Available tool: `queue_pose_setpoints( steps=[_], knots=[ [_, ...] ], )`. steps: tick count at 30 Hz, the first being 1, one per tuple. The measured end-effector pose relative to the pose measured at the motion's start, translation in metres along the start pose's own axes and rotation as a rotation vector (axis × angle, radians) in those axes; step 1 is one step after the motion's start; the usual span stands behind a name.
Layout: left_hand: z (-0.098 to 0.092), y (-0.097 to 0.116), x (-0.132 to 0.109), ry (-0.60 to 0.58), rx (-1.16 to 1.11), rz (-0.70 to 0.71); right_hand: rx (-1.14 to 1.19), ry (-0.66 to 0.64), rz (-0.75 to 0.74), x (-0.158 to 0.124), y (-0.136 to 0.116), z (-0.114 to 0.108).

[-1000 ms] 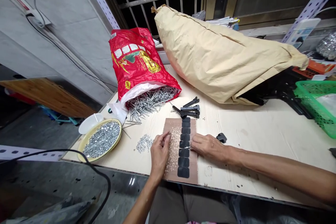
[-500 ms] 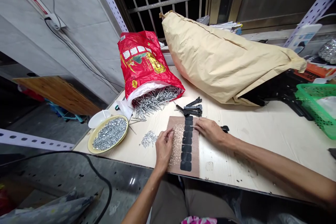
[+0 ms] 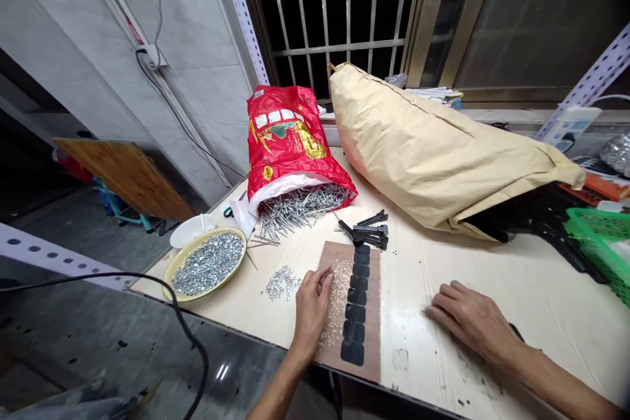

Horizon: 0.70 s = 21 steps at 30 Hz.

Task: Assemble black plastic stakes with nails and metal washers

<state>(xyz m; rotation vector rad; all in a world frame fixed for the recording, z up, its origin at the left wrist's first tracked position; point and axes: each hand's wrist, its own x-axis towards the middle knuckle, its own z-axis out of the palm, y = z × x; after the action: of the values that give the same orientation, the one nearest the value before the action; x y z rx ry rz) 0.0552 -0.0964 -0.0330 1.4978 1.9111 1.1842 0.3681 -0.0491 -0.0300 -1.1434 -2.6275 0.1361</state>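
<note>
My left hand point(image 3: 312, 307) rests on the left edge of a brown board point(image 3: 373, 289), fingers curled with thumb and forefinger together; what they pinch, if anything, is too small to see. A column of black pads point(image 3: 357, 302) runs down the board beside scattered pale grit. My right hand point(image 3: 467, 318) lies flat on the table point(image 3: 492, 262) to the right of the board, fingers stretched out, holding nothing that shows. A small heap of silver nuts point(image 3: 281, 283) lies just left of my left hand.
A yellow plate point(image 3: 170, 275) of silver nuts and a white bowl point(image 3: 189, 230) sit at the left corner. A red bag point(image 3: 290, 138) spills long screws point(image 3: 300, 207). Black clips point(image 3: 371, 226) lie behind the board, under a big tan sack point(image 3: 443, 151). Green basket point(image 3: 600, 236) far right.
My right hand left the column of black pads and moved right, onto the bare table. My left hand stayed at the board's left edge. The view tilted upward.
</note>
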Motion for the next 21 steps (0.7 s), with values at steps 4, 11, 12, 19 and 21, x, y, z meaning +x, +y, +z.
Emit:
queue_pose_setpoints(
  steps=[4,11,12,19,21],
  knots=[
    [0.002,0.003,-0.002,0.017,-0.029,-0.022,-0.081,0.14,-0.012,0.058,-0.019,-0.005],
    [-0.022,-0.007,-0.006,0.166,-0.054,-0.044,-0.213,0.074,0.147,0.213,-0.064,0.03],
    [-0.032,-0.011,-0.005,0.218,-0.02,-0.04,-0.221,0.063,0.165,0.224,-0.067,0.037],
    [-0.085,-0.032,0.003,0.171,0.394,0.155,-0.219,-0.044,0.23,0.241,-0.066,0.057],
    [-0.083,-0.033,0.003,0.076,0.498,0.228,-0.204,-0.03,0.223,0.237,-0.067,0.05]
  ],
)
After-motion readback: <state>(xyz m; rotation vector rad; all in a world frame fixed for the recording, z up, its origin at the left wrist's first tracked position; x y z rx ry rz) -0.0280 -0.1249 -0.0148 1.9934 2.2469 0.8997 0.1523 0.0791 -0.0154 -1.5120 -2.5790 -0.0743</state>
